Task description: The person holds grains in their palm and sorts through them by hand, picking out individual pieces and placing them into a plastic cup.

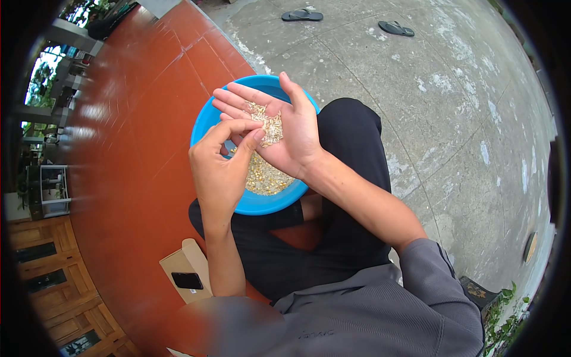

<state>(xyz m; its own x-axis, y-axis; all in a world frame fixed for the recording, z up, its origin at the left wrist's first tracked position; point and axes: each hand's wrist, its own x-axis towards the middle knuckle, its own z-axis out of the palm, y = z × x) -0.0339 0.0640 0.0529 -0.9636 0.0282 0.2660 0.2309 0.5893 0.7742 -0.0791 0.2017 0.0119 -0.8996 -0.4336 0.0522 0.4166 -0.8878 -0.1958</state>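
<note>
The right hand (pixel 294 131) is lying palm up over a blue plastic basin (pixel 203 126), its fingers extending toward the left and its thumb standing apart from them, and it is bearing a loose patch of pale, slender grains (pixel 272 132) spreading from the middle of the palm toward the base of the fingers. The left hand (pixel 219 157) is arching over from the other side with its back facing the camera, its thumb and index finger almost meeting at the near edge of that patch; whether a grain is sitting between those two tips I cannot tell, and its other fingers are curling partly out of sight behind the index finger. Below both hands, the basin is holding a layer of mixed yellow and whitish grains (pixel 266 178), with the hands covering part of it. The person is sitting with legs bent, wearing black trousers (pixel 351 140) and a dark grey shirt (pixel 369 309), the basin resting just in front of the legs and close beside the right knee. To the left, a cardboard box (pixel 194 259) is lying on the red tiled floor (pixel 131 178) near the left forearm, with a black smartphone (pixel 187 280) lying on it. On the right, grey concrete (pixel 464 143) is stretching away, where one dark flip-flop (pixel 302 15) and another flip-flop (pixel 396 28) are lying well apart from the basin. Wooden panelling (pixel 59 282) is showing at the lower left.
</note>
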